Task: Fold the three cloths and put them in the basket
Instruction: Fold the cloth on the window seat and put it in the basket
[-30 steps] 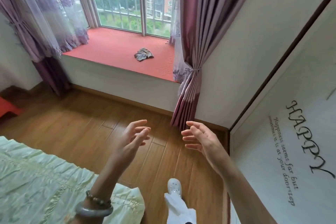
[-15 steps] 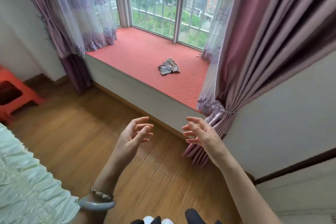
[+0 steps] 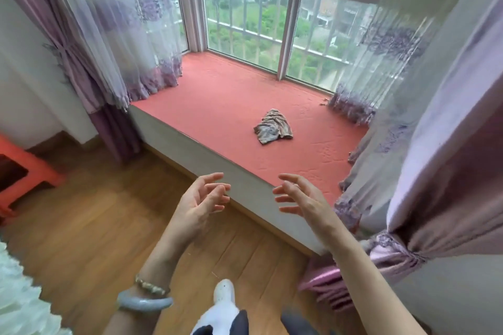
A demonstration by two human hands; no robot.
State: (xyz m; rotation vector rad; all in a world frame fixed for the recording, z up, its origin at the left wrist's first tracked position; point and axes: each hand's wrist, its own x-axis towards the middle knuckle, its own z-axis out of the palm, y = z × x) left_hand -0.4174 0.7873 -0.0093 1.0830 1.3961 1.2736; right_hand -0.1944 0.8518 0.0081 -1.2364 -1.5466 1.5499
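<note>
One crumpled grey-brown patterned cloth (image 3: 273,126) lies in a heap on the red window seat (image 3: 217,106), a little right of its middle. My left hand (image 3: 200,204) and my right hand (image 3: 300,200) hover side by side in the air over the seat's front edge, palms facing each other, fingers spread and relaxed, holding nothing. Both hands are well short of the cloth. No other cloth and no basket is in view.
Purple curtains hang on both sides; the right curtain (image 3: 424,160) is tied back close to my right arm. A red stool (image 3: 24,168) stands at the left on the wooden floor. A pale green bedspread (image 3: 19,304) shows at the bottom left.
The view has swung left and closed in on the window seat, so the cloth looks nearer and more central. My hands keep the same empty, raised pose.
</note>
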